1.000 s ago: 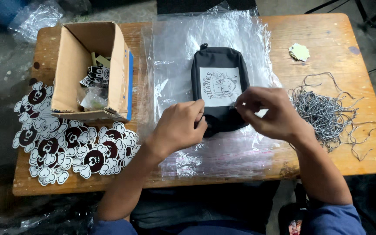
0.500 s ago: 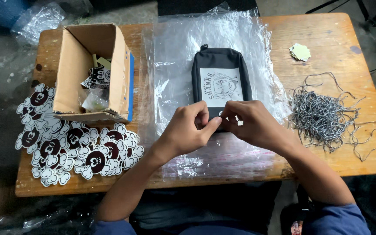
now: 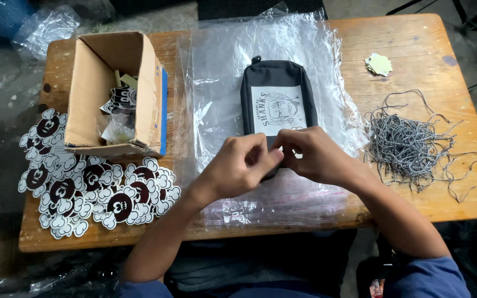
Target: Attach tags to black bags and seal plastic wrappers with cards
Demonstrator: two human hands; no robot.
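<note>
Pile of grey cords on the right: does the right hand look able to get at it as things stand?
Probably yes. The right hand sits at the black pouch, and only bare table and plastic sheet lie between it and the cords.

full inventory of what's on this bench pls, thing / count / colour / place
pouch: one, black with a white printed panel, centre of the table, on the plastic.
clear plastic bags: a stack, count unclear, transparent, spread under the pouch.
cardboard box: one, brown with a blue strip on one edge, open, left of the plastic; die-cut pieces inside.
die-cut cartoon shapes: many, white and dark brown, left front of the table.
cords: a tangled pile, grey-and-white, right side.
paper tags: a small pile, pale green, far right corner.
wooden table: one, brown.
left hand: at the pouch's near end, fingertips meeting the right.
right hand: at the pouch's near end; what it pinches is hidden.
</note>
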